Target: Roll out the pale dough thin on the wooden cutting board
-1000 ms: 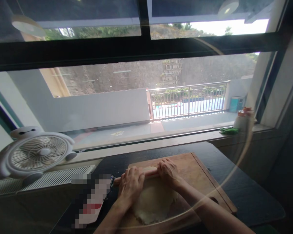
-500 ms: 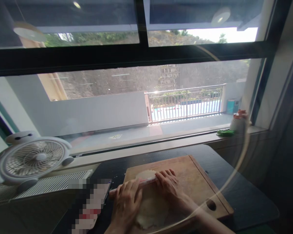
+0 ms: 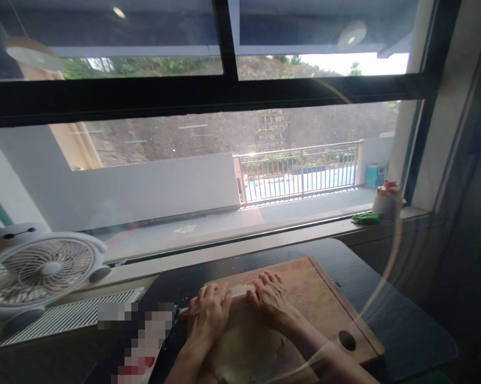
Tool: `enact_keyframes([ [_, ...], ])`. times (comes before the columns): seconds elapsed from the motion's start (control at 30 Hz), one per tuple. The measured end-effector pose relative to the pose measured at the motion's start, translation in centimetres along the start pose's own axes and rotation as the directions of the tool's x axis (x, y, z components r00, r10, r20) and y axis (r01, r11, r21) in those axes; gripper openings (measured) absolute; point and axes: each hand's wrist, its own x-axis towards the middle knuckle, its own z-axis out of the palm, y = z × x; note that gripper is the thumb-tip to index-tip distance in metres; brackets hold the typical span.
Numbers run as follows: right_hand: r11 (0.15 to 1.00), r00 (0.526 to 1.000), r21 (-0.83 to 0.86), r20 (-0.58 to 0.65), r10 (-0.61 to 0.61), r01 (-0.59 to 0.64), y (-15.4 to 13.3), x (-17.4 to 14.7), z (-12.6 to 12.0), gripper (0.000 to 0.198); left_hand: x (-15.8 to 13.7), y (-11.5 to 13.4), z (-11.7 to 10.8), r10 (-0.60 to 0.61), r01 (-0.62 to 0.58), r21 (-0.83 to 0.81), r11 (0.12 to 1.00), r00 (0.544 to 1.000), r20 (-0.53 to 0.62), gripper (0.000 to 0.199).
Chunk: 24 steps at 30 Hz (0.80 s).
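Observation:
Both my hands bear down on a wooden rolling pin point(image 3: 183, 314), whose left end sticks out past the board. My left hand point(image 3: 209, 308) curls over its left part. Farther along to the right, my right hand point(image 3: 271, 300) is bent over it too, and the fingers hide most of that end. Under and in front of the pin spreads a thin, pale sheet of dough point(image 3: 246, 349). The dough lies on a wooden cutting board point(image 3: 320, 304) with a round hole near its right front corner. My forearms cover parts of the dough and board.
The board rests on a dark table point(image 3: 408, 325). A pixelated flat object point(image 3: 146, 346) lies at its left. A white fan point(image 3: 50, 269) stands farther left. A green cloth point(image 3: 366, 218) and a white bottle point(image 3: 384, 201) sit on the sill below the window.
Both hands have pushed the rolling pin away from me, toward the board's far edge. More of the dough now shows on the near side. The view has shifted slightly.

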Motion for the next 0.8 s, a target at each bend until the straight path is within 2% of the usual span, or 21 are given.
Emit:
enact_keyframes([
  [0.13,0.997,0.994,-0.057,0.088,0.059,-0.055,0.3,3.4,0.5,0.041,2.8,0.0,0.6,-0.009,0.008,0.019,1.000,0.998,0.058,0.038],
  [0.23,0.996,0.994,-0.060,0.088,0.067,-0.062,0.3,3.9,0.7,0.041,3.3,0.2,0.7,-0.014,0.013,0.022,1.000,0.998,0.060,0.039],
  [0.33,0.998,0.997,-0.043,0.056,0.054,-0.051,0.0,2.2,0.2,0.040,1.7,0.4,0.5,-0.004,0.004,-0.004,1.000,1.000,0.007,0.038],
  [0.47,1.000,0.999,-0.002,-0.032,-0.028,0.028,-0.2,-2.3,-0.6,0.035,-2.5,0.2,-0.1,0.039,-0.044,-0.087,0.995,0.997,-0.061,0.034],
  [0.6,0.989,0.990,-0.043,-0.020,-0.142,0.141,-0.1,-5.8,-1.2,0.048,-5.5,0.0,-1.2,0.083,-0.093,-0.137,0.986,0.993,-0.080,0.035],
  [0.7,0.990,0.992,-0.067,-0.002,-0.128,0.128,-0.1,-5.8,-1.4,0.047,-5.3,0.3,-1.9,0.054,-0.058,-0.153,0.987,0.998,-0.031,0.034],
  [0.8,0.993,0.996,-0.080,0.009,-0.083,0.084,-0.4,-3.7,-1.3,0.041,-3.2,0.7,-1.8,-0.008,0.010,-0.134,0.991,1.000,0.013,0.032],
])
